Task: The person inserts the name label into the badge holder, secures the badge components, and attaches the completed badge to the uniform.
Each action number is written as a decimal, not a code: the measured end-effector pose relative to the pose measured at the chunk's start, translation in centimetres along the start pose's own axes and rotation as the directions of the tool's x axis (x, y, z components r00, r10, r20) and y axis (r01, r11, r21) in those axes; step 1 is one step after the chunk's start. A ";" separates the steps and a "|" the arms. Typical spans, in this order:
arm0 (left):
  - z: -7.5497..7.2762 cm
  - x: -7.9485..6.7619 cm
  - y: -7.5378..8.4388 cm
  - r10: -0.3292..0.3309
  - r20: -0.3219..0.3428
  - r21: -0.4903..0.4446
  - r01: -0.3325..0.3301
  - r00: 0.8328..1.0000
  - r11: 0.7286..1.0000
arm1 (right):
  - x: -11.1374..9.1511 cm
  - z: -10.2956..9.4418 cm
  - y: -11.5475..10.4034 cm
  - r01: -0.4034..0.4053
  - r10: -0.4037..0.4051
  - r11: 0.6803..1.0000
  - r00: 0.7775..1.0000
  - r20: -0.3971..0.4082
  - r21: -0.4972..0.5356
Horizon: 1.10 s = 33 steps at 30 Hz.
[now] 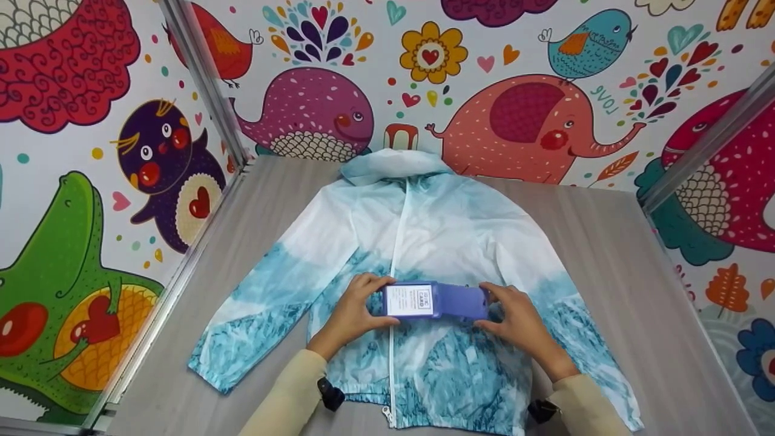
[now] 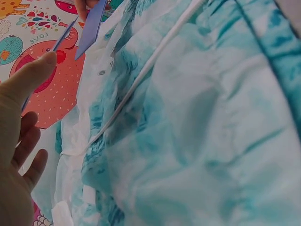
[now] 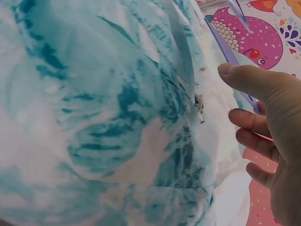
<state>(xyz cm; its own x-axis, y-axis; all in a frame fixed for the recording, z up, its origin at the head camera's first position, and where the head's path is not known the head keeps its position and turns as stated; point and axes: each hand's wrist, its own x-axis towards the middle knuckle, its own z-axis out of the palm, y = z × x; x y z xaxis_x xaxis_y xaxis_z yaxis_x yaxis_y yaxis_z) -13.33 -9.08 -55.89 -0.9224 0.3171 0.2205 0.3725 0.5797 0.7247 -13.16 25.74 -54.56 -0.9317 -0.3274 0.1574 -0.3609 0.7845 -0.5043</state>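
Both hands hold a blue-purple card holder (image 1: pixel 461 301), opened out flat in two halves above the jacket (image 1: pixel 436 242). Its left half shows a white printed card (image 1: pixel 410 301) behind the frame; the right half is plain purple. My left hand (image 1: pixel 353 312) pinches the left end between thumb and fingers. At the other end, the right hand (image 1: pixel 516 316) grips the edge the same way. The left wrist view shows the holder (image 2: pixel 91 30) nearly edge-on, past the left thumb. In the right wrist view the right thumb and fingers lie along the holder's thin edge (image 3: pixel 225 44).
The hooded white and teal jacket lies spread on a wood-grain table (image 1: pixel 636 290), front up, sleeves out. Its zipper pull (image 1: pixel 388 414) hangs at the hem. Cartoon-printed panels (image 1: pixel 399 91) with metal edge strips (image 1: pixel 203 79) stand around the table.
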 end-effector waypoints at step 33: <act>-0.2 0.0 0.1 -0.010 -0.001 -0.005 0.010 1.000 1.000 | 0.7 -2.4 -1.0 0.040 -0.037 0.998 0.998 -0.056 0.053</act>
<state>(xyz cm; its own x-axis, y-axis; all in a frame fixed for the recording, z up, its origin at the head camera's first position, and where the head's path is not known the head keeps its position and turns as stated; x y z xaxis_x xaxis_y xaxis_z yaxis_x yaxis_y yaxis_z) -13.36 -9.21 -55.66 -0.9263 0.3105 0.2137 0.3625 0.5790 0.7303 -13.60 25.97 -51.93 -0.9187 -0.3259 0.2230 -0.3947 0.7420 -0.5418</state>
